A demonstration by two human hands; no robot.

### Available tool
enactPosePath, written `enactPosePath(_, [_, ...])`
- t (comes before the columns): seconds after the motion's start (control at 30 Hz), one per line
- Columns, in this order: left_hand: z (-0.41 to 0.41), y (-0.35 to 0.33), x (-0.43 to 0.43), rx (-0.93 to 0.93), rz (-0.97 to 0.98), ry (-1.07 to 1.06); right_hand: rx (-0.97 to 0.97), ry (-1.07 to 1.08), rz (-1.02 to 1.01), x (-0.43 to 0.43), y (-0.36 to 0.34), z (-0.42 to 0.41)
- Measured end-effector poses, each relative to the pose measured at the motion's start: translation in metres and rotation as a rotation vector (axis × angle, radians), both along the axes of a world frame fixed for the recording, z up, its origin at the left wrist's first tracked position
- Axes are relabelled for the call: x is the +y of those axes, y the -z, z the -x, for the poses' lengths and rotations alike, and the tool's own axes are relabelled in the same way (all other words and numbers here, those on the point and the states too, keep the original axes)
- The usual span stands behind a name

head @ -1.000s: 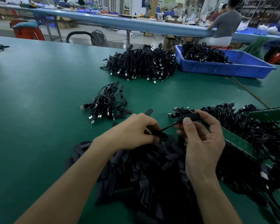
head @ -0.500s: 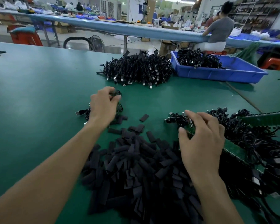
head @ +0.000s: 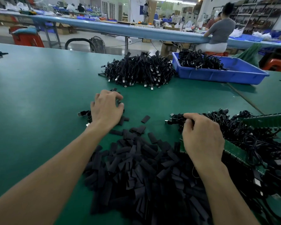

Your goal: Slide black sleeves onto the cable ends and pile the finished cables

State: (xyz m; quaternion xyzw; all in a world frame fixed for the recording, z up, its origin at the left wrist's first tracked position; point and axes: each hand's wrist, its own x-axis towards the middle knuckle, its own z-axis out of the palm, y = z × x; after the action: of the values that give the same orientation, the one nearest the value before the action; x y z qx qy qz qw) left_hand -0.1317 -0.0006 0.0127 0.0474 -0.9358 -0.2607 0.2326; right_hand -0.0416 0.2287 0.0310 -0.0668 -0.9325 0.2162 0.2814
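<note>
This looks like the changeover between two cables. The left hand (head: 106, 109) hangs over the small pile of finished cables (head: 84, 113) in the middle of the desk (head: 39, 103), fingers bent down onto it. The right hand (head: 201, 135) reaches into the tangled heap of unsleeved cables (head: 250, 137) by the desk's right edge and pinches a cable (head: 175, 119) at the heap's left rim between curled fingers and thumb. Whether the left hand grasps a cable or has let go I cannot tell, since its back covers most of the small pile and the fingertips are hidden. The next move, as I judge it, calls for drawing that one cable free without dragging its neighbours, then sending the left hand to the heap of black sleeves (head: 144, 172) at the near edge for a single sleeve. The sleeves blur together, black on black, and only a stray sleeve (head: 145, 119) nearer the middle reads clearly. The tangled heap runs off the frame, and green strips (head: 264, 121), possibly jigs, partly bury it. A larger cable pile (head: 138, 72) and a blue tray (head: 217, 75) sit toward the far edge.
</note>
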Motion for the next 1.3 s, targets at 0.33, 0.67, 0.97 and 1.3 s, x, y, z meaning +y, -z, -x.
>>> enactPosePath(0.33, [-0.039,-0.035,0.037,0.123,-0.147,0.624,0.022,-0.573,0.153,-0.013,-0.032,0.016])
enactPosePath(0.67, [-0.058,-0.021,0.03,0.05,-0.3,0.678,0.067,-0.676,0.655,-0.032,-0.007,0.011])
enactPosePath(0.97, [-0.059,-0.012,0.028,0.04,-0.357,0.694,0.035,-0.652,0.801,-0.032,0.005,0.016])
enactPosePath(1.3, [-0.057,-0.011,0.015,-0.057,-0.292,0.444,-0.33,-0.434,-0.218,-0.027,0.04,-0.002])
